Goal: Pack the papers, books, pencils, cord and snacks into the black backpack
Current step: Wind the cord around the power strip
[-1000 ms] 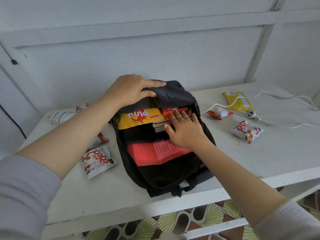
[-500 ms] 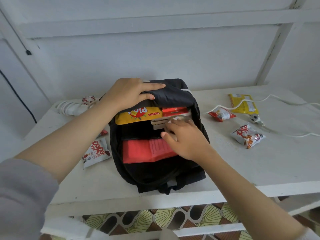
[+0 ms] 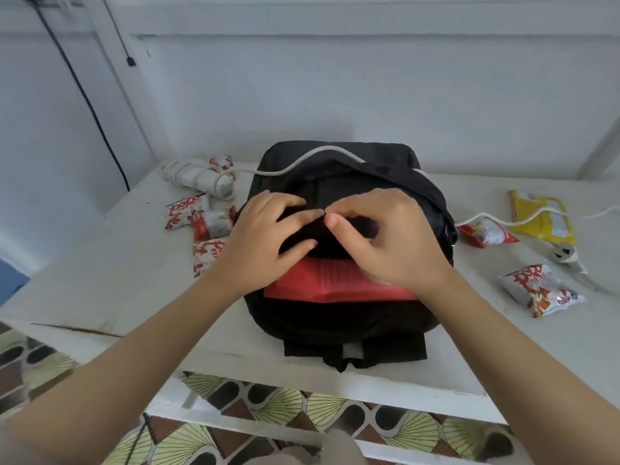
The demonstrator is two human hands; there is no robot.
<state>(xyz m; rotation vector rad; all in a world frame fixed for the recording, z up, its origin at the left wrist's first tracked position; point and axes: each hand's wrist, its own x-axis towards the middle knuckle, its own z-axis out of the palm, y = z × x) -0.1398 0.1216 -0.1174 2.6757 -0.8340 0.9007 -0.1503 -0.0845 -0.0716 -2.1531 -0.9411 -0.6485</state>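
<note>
The black backpack (image 3: 339,317) lies on the white table (image 3: 100,290), its opening facing me. A red folder (image 3: 335,283) shows in the front pocket. My left hand (image 3: 265,243) and my right hand (image 3: 392,239) both pinch the black fabric at the backpack's opening, fingertips almost touching. A white cord (image 3: 315,156) drapes over the backpack's top and runs to a coiled power strip (image 3: 201,177) at the back left. Snack packets lie at the left (image 3: 198,216) and at the right (image 3: 540,290), plus a red one (image 3: 486,233) and a yellow one (image 3: 540,216).
The table's front edge runs just below the backpack. A white plug (image 3: 563,253) lies at the right among the snacks. A black cable (image 3: 84,95) hangs down the wall at the left. Patterned floor tiles (image 3: 302,407) show below.
My left hand came off the top flap and my right hand left the main compartment; both now grip the fabric at the opening. The yellow and red boxes inside are no longer visible. The view shifted left.
</note>
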